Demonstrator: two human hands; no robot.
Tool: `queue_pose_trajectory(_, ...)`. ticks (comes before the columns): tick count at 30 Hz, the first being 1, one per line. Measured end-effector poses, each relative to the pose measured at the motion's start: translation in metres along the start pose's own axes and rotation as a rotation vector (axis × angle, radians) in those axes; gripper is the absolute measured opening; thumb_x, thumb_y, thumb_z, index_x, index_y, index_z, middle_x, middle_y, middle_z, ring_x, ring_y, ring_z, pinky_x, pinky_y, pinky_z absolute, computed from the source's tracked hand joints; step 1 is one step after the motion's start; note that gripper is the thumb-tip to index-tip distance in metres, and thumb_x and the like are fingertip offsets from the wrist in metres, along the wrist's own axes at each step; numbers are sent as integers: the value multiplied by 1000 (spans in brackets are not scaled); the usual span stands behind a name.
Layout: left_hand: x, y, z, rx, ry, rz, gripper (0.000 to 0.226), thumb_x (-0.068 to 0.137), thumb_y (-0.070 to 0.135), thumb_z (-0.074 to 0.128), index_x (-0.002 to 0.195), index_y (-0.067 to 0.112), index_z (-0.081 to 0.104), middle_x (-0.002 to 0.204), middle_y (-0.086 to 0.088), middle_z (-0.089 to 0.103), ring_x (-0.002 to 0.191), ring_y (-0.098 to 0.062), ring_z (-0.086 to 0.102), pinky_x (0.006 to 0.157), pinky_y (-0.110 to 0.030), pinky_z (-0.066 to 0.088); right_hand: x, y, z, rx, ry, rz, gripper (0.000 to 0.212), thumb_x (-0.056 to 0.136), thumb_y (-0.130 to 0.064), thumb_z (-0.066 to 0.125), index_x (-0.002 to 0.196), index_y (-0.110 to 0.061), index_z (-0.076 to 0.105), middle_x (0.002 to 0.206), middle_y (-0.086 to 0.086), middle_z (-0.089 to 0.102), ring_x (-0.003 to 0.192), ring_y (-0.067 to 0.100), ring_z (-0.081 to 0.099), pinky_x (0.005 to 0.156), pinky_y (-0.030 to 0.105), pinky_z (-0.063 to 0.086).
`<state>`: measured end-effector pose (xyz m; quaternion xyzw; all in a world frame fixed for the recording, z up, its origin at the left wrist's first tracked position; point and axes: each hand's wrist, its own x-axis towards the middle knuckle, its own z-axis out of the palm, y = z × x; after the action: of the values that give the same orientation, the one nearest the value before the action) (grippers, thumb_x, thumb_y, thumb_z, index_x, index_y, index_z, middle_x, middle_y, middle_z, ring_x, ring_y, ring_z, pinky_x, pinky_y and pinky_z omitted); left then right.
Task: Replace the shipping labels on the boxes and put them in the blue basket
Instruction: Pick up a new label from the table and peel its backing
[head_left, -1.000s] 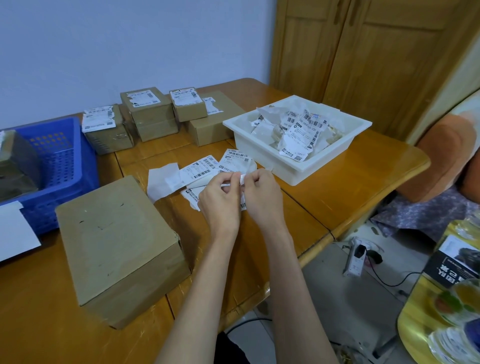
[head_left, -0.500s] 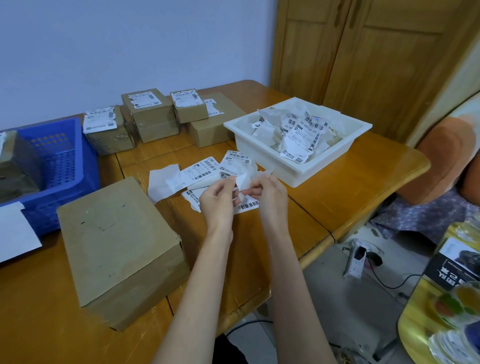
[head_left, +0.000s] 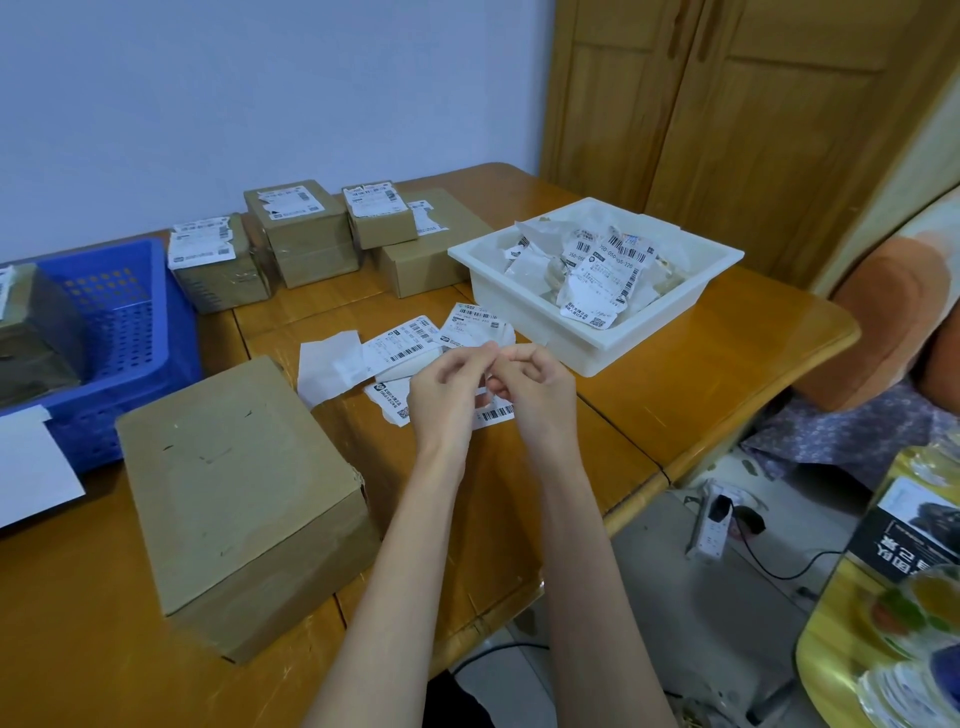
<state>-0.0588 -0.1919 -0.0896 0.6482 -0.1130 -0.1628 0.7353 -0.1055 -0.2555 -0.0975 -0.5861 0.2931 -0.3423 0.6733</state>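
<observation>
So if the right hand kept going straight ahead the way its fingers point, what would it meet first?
The right hand points up-left at the left hand, and their fingertips already meet over the loose labels, so it would press into the left hand first. Depth looks matched, though one view cannot confirm it.

Hands are covering part of a label; what they're pinching is too small to tell. Blue basket is running off the left edge.

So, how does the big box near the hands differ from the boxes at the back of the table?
The big box has a bare top; the back boxes carry white labels. The big box is larger and lies alone; the back boxes are grouped together. All are brown cardboard.
</observation>
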Motion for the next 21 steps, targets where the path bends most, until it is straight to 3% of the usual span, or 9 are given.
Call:
queue_pose_trajectory(3,0,3,0,-2,-23,-27,10,88,26,71,81,20,75,83,0,74,74,-7,68,58,-13,51,1,-1,-4,90,-10,42,16,87,-6,68,97,6,68,63,2,61,53,2,57,60,14,48)
queue_pose_trajectory(6,0,3,-1,-15,-19,-11,13,90,25,69,78,26,75,83,3,74,76,-9,69,60,-14,52,3,-1,-8,175,-66,110,10,88,-10,69,94,-3,70,66,-1,62,63,6,58,71,20,49)
queue_pose_trajectory(11,1,-4,0,117,8,134,13,92,23,66,83,25,76,74,5,73,76,-18,71,67,-25,59,4,0,-10,275,-92,189,6,90,-9,66,94,-7,70,66,-2,63,64,5,59,69,18,50)
queue_pose_trajectory(15,1,-6,2,222,53,223,20,93,23,66,78,35,72,69,17,70,74,-14,70,73,-36,61,4,0,-6,268,-72,195,9,91,-9,65,96,-6,71,67,-2,63,63,5,58,70,18,51)
queue_pose_trajectory(21,2,-10,2,221,97,245,19,93,23,64,78,29,73,71,3,72,74,-19,70,75,-46,59,3,2,-6,289,-104,165,9,90,-5,63,92,-10,71,68,-1,64,66,8,58,72,21,49)
